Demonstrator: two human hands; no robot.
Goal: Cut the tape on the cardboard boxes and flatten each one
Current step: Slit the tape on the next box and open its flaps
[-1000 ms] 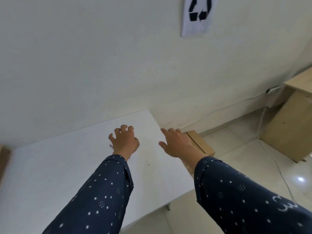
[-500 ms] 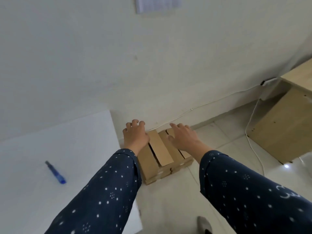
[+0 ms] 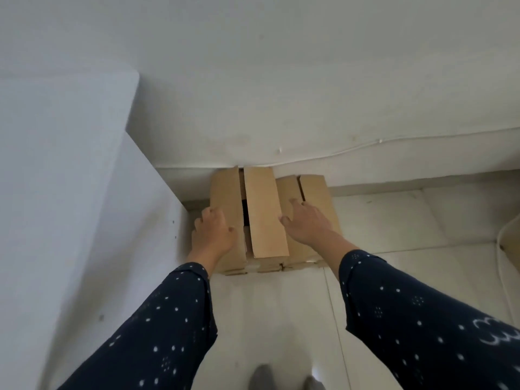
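Against the wall, cardboard boxes (image 3: 264,220) lie long axis away; left hand (image 3: 212,235) and right hand (image 3: 306,223), apart, fingers spread, bracket them.

Brightness: soft, even daylight is seen, with a cool grey cast.
Shadows: a faint shade is cast under the table (image 3: 84,192) edge at 9 o'clock.
Glare: a small bright spot is shown on the floor (image 3: 281,319) at 6 o'clock.
Blur: slight softness is noted throughout; sleeves (image 3: 422,333) near the bottom edge are smeared.
Distortion: the wall (image 3: 309,80) base is bowed by the wide lens.
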